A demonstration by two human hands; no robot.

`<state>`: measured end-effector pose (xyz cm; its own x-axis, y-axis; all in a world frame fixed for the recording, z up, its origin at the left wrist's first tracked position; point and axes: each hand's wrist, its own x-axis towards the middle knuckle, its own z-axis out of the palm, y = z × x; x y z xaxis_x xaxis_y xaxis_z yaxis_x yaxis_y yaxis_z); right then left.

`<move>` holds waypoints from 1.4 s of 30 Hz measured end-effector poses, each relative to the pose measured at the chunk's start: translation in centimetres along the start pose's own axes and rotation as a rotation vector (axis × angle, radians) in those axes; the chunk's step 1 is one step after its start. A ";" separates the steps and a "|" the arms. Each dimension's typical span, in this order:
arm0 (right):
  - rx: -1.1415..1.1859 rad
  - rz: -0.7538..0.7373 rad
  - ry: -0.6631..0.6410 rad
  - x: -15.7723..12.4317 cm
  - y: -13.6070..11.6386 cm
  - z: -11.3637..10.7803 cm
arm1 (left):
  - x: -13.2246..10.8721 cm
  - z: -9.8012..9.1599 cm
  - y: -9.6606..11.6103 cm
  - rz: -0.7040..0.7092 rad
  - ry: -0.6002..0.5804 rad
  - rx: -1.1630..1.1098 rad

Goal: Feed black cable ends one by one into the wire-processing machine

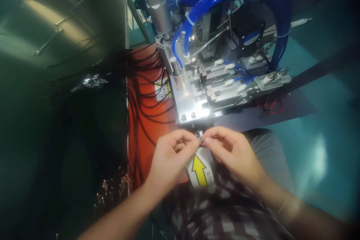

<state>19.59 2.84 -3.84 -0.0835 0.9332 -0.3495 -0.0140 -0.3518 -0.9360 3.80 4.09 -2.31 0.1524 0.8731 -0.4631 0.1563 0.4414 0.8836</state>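
Observation:
Thin coloured wires show between my fingertips, just in front of the machine's metal plate. My left hand pinches them from the left, thumb against forefinger. From the right, my right hand pinches the wires the same way, its tips almost touching the left ones. A small light-coloured piece sits right behind the wires; its kind is too small to make out. Below the fingers lies a white label with a yellow arrow.
Black cables run across an orange surface on the left, near a warning label. Bare copper wire ends bunch at lower left. Blue air hoses arch over pneumatic cylinders. Red-handled pliers lie at right.

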 end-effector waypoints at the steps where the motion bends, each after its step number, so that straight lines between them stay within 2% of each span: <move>1: -0.011 0.007 -0.002 0.0 0.1 0.0 | 0.0 0.0 -0.1 0.006 0.000 0.007; 5: -0.029 0.013 0.011 -0.1 0.8 0.4 | 0.1 0.0 -0.2 0.035 -0.008 -0.023; 10: -0.074 -0.056 0.014 -0.5 1.2 0.6 | 0.2 -0.2 -0.3 0.031 -0.019 -0.093; 17: -0.191 -0.073 0.004 0.1 -0.4 -0.5 | 0.0 -0.3 -0.5 0.052 -0.034 -0.025; 22: -0.149 -0.028 -0.086 0.9 -0.8 -0.5 | -0.1 -0.3 -0.6 0.078 -0.044 0.000; 27: 0.023 0.066 -0.223 0.9 -0.7 -0.6 | 0.2 -0.5 -0.4 0.087 -0.061 -0.012; 29: 0.032 0.053 -0.227 0.8 -0.7 -0.7 | 0.3 -0.5 -0.4 0.087 -0.062 -0.017; 34: -0.212 -0.128 -0.062 0.6 -0.6 -0.7 | 0.2 -0.4 -0.5 0.089 -0.059 -0.005; 42: -0.465 -0.575 -0.019 0.3 0.0 -0.8 | 0.1 -0.6 -0.5 0.074 -0.072 -0.045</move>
<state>20.37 3.25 -3.95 -0.2079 0.9578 0.1986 0.3626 0.2641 -0.8937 3.15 4.09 -2.77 0.2321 0.8869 -0.3993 0.0987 0.3869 0.9168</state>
